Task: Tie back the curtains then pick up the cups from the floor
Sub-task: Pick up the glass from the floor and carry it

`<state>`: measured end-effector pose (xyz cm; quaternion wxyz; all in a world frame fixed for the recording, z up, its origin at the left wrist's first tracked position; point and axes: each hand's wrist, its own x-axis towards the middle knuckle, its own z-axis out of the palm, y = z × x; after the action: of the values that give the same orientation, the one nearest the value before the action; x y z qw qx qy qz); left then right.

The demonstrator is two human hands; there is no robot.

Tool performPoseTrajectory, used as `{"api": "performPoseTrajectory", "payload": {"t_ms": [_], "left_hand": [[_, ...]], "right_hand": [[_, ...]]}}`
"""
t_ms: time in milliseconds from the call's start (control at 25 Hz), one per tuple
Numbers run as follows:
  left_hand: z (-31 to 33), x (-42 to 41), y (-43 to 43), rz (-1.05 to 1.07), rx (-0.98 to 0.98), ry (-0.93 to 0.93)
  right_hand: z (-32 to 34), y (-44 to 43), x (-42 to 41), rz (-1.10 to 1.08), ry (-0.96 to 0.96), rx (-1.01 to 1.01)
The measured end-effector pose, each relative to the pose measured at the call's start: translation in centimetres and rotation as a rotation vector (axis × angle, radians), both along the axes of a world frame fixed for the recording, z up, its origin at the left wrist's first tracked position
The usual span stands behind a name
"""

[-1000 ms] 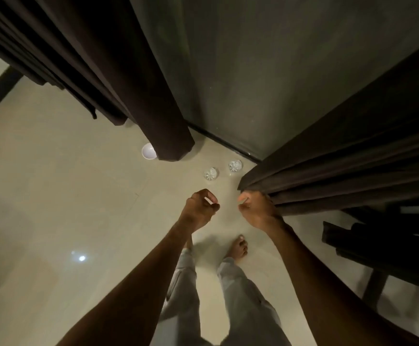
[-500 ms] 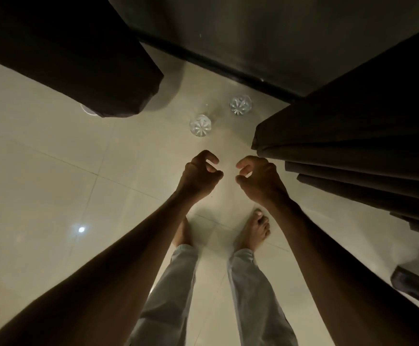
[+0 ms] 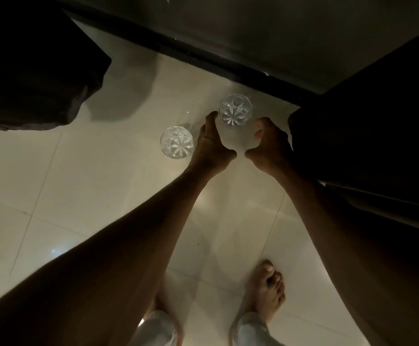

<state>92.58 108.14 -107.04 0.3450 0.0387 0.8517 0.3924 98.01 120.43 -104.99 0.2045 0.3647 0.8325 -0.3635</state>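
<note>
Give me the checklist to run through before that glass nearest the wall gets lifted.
1. Far glass stands upright on the floor: ok.
2. Left hand and right hand are on either side of it: ok.
3. Firm grip on the far glass: cannot tell. The left hand's fingers reach its rim, but contact is unclear.
4. Second glass is clear of the left hand: ok. It is upright and apart, though close.
5. Right curtain is clear of the right hand: cannot tell. Its hem is right beside the wrist.
</note>
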Motion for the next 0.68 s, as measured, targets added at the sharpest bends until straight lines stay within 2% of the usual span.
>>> {"api": "performPoseTrajectory", "payload": {"t_ms": [200, 320, 480, 560, 680], "left_hand": [[-6.2, -2.7, 2.7, 0.038, 0.095, 0.086], [-7.2, -3.5, 3.4, 0.120, 0.179, 0.063], [-5.8, -3.3, 2.8, 0.210, 0.228, -0.028], [-3.5, -2.1, 2.2, 0.214, 0.236, -0.065], [2.5, 0.5, 1.2, 0.157, 0.177, -0.015]], "right_hand": [[-4.1, 2.8, -3.5, 0.000, 0.040, -0.065], [-4.8, 3.2, -5.1, 0.070, 0.105, -0.072], [-4.5, 2.4, -5.0, 0.080, 0.145, -0.061], [-3.0, 1.5, -3.8, -0.005, 0.135, -0.103], [2.0, -0.1, -1.3, -0.173, 0.170, -0.205]]}}
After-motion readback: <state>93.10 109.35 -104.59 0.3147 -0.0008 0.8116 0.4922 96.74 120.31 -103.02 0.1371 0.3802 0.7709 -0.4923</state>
